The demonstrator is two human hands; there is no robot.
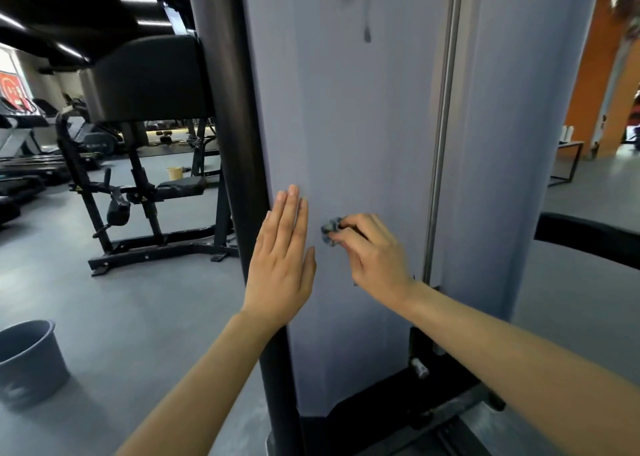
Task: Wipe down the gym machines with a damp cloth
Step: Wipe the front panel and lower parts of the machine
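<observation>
Holding a small scrunched cloth (330, 230) in the right grip (374, 254), fingers curled tight round it. Pressing the cloth up against the tall grey panel (346, 126) of the gym machine, low down. Resting the left grip (282, 258) flat on the same panel, fingers straight, holding nothing, just beside the cloth at 9 o'clock.

Looks like the middle of the wiping, with lots of panel to go. Long way of the panel: 12 o'clock to 6 o'clock. So best to rub up and down along it.

Dark smudge (367, 22) far up at 12 o'clock from the cloth, well apart. A reach for the right grip, the one with the cloth. Shiny rod (445, 109) near at 3 o'clock, black post (239, 109) at 9 o'clock. Grey bucket (31, 365) down on the floor at 8 o'clock, well apart, handy for wetting the cloth.
</observation>
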